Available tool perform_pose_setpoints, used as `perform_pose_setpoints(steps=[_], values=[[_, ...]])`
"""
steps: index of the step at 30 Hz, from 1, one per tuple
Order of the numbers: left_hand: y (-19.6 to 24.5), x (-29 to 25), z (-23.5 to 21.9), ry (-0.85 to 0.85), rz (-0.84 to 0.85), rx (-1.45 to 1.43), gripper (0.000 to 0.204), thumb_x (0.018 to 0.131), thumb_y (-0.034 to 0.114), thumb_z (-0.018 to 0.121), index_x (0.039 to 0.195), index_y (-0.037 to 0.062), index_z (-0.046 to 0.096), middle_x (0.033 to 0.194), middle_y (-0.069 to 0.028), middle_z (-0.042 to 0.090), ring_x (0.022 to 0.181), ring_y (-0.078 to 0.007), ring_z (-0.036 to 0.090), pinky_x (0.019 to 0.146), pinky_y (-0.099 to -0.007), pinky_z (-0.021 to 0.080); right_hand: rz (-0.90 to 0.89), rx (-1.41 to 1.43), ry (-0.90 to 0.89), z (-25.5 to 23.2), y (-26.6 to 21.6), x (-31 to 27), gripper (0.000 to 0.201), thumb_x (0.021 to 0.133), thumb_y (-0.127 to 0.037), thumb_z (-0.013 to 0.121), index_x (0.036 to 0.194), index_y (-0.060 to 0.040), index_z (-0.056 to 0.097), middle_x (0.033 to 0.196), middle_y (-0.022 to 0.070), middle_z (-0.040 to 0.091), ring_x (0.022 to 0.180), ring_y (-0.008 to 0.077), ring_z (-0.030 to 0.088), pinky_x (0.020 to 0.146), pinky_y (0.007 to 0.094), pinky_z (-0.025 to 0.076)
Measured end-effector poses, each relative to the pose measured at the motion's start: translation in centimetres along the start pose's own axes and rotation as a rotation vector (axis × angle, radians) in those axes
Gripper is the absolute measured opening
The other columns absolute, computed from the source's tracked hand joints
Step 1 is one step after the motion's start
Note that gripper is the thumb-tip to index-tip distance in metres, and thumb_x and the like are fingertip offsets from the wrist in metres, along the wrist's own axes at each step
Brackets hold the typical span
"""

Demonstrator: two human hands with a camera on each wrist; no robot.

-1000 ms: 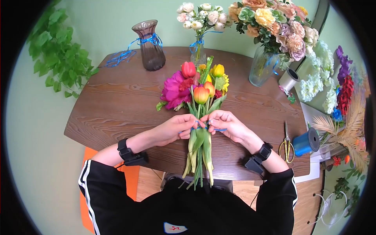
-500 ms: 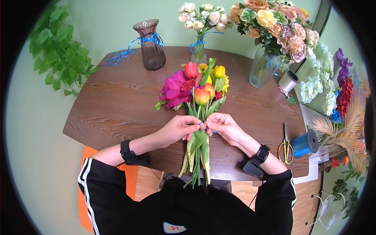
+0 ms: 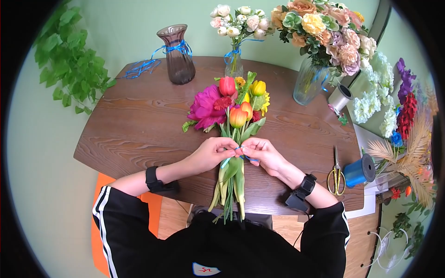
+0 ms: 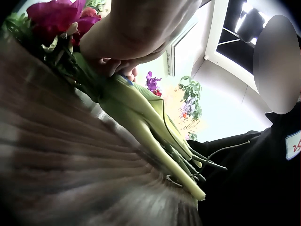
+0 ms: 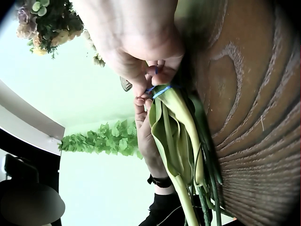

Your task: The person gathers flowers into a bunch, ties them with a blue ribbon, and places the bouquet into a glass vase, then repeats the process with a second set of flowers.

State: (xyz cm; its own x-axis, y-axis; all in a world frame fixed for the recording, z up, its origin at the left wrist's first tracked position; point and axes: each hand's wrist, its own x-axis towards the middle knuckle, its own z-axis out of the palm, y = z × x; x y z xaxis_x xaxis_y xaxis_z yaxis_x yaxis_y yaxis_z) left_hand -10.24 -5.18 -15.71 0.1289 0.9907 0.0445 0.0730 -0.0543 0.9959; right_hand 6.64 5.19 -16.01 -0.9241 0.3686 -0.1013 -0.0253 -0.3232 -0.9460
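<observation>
A bouquet of mixed flowers (image 3: 204, 107) lies on the brown table, blooms pointing away from me and stems (image 3: 227, 190) toward me. Blue ribbon (image 5: 162, 91) loops round the bundled stems just below the flower heads, as the right wrist view shows. On one side my left hand (image 3: 214, 152) pinches the ribbon between thumb and fingertips. My right hand (image 3: 263, 154) pinches it too, from the other side. The fingertips of both hands meet right over the stems, partly hiding the ribbon there. An orange tulip (image 3: 238, 117) faces up just beyond the hands.
Gold-handled scissors (image 3: 336, 178) and a blue ribbon spool (image 3: 360, 170) lie to the right. A ribbon-tied purple glass vase (image 3: 181, 60) stands at the back left. Two flower-filled vases (image 3: 308, 83) stand behind, near a silvery spool (image 3: 340, 97). Greenery (image 3: 69, 60) hangs on the wall.
Both hands have drawn together over the stems, fingertips now meeting where a gap showed before. The stem ends have swung slightly left.
</observation>
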Motion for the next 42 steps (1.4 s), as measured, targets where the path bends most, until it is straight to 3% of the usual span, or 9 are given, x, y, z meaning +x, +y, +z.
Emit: perform_pose_setpoints(steps=[2, 4, 11, 17, 20, 29, 32, 35, 42], values=[[0.4, -0.3, -0.1, -0.015, -0.041, 0.015, 0.015, 0.083, 0.009, 0.050, 0.094, -0.0012, 0.054, 0.087, -0.0054, 0.059, 0.083, -0.0077, 0.054, 0.074, -0.0209, 0.042, 0.029, -0.004, -0.013, -0.2, 0.4, 0.1, 0.015, 0.080, -0.017, 0.058, 0.089, -0.0052, 0.058, 0.078, 0.0008, 0.060, 0.054, -0.0003, 0.041, 0.045, 0.0141, 0.028], [0.3, -0.6, -0.1, 0.010, -0.026, 0.042, 0.016, 0.082, 0.008, 0.050, 0.094, -0.0022, 0.054, 0.086, -0.0055, 0.060, 0.079, -0.0066, 0.055, 0.070, -0.0200, 0.043, 0.051, 0.010, -0.025, -0.1, 0.5, 0.1, 0.014, 0.080, -0.016, 0.057, 0.088, -0.0049, 0.058, 0.078, 0.0009, 0.060, 0.051, -0.0016, 0.038, 0.044, 0.0137, 0.028], [0.2, -0.2, 0.2, 0.076, 0.019, 0.041, 0.015, 0.082, 0.007, 0.050, 0.093, -0.0024, 0.055, 0.084, -0.0057, 0.060, 0.080, -0.0069, 0.056, 0.068, -0.0198, 0.044, -0.045, 0.091, 0.007, 0.0, 0.3, 0.2, 0.010, 0.080, -0.010, 0.057, 0.088, -0.0044, 0.058, 0.080, 0.0025, 0.061, 0.052, -0.0006, 0.041, 0.043, 0.0128, 0.027], [0.3, 0.0, -0.2, 0.059, 0.027, -0.065, 0.029, 0.079, 0.003, 0.055, 0.100, 0.0005, 0.035, 0.082, -0.0113, 0.060, 0.077, -0.0111, 0.058, 0.067, -0.0207, 0.045, -0.106, 0.121, 0.067, 0.3, 0.6, 0.3, 0.012, 0.077, -0.008, 0.059, 0.089, -0.0044, 0.058, 0.077, 0.0010, 0.060, 0.055, 0.0004, 0.046, 0.043, 0.0135, 0.029], [0.6, 0.1, 0.0, 0.091, -0.006, -0.015, 0.041, 0.077, 0.003, 0.058, 0.102, 0.0039, 0.026, 0.080, -0.0139, 0.060, 0.075, -0.0135, 0.059, 0.066, -0.0216, 0.046, -0.075, 0.018, 0.031, -0.1, 0.6, 0.4, 0.014, 0.076, -0.008, 0.061, 0.089, -0.0040, 0.058, 0.076, 0.0010, 0.060, 0.056, 0.0013, 0.047, 0.043, 0.0140, 0.030], [0.9, 0.7, -0.6, 0.133, -0.105, 0.075, 0.051, 0.071, 0.007, 0.065, 0.102, 0.0008, 0.025, 0.076, -0.0153, 0.060, 0.074, -0.0166, 0.060, 0.064, -0.0247, 0.048, -0.114, -0.339, -0.002, -0.7, -1.0, 0.2, 0.007, 0.075, -0.008, 0.060, 0.081, -0.0041, 0.062, 0.074, 0.0007, 0.059, 0.060, 0.0042, 0.050, 0.054, 0.0181, 0.041], [1.6, 1.1, -0.8, 0.085, -0.163, 0.129, 0.052, 0.068, 0.005, 0.067, 0.101, -0.0004, 0.027, 0.074, -0.0148, 0.060, 0.071, -0.0167, 0.061, 0.062, -0.0250, 0.048, -0.390, -0.499, -0.055, -0.3, -1.2, 0.4, 0.008, 0.073, -0.006, 0.060, 0.080, -0.0018, 0.062, 0.080, 0.0038, 0.060, 0.066, 0.0083, 0.053, 0.062, 0.0225, 0.044], [2.3, 1.7, -0.8, 0.049, -0.148, 0.329, 0.053, 0.065, 0.004, 0.068, 0.099, -0.0008, 0.029, 0.072, -0.0142, 0.060, 0.069, -0.0165, 0.061, 0.059, -0.0255, 0.048, -0.415, -0.644, -0.092, 0.1, -2.1, 0.4, 0.011, 0.072, -0.006, 0.060, 0.081, 0.0002, 0.062, 0.086, 0.0064, 0.060, 0.072, 0.0128, 0.056, 0.069, 0.0255, 0.045], [3.5, 2.3, -0.4, -0.020, -0.162, 0.445, 0.050, 0.068, 0.004, 0.067, 0.099, 0.0016, 0.027, 0.072, -0.0117, 0.060, 0.068, -0.0141, 0.060, 0.058, -0.0237, 0.048, -0.416, -0.779, -0.077, 0.0, -2.6, 0.2, 0.013, 0.071, -0.007, 0.061, 0.083, -0.0023, 0.063, 0.084, 0.0070, 0.061, 0.074, 0.0154, 0.058, 0.069, 0.0254, 0.045]])
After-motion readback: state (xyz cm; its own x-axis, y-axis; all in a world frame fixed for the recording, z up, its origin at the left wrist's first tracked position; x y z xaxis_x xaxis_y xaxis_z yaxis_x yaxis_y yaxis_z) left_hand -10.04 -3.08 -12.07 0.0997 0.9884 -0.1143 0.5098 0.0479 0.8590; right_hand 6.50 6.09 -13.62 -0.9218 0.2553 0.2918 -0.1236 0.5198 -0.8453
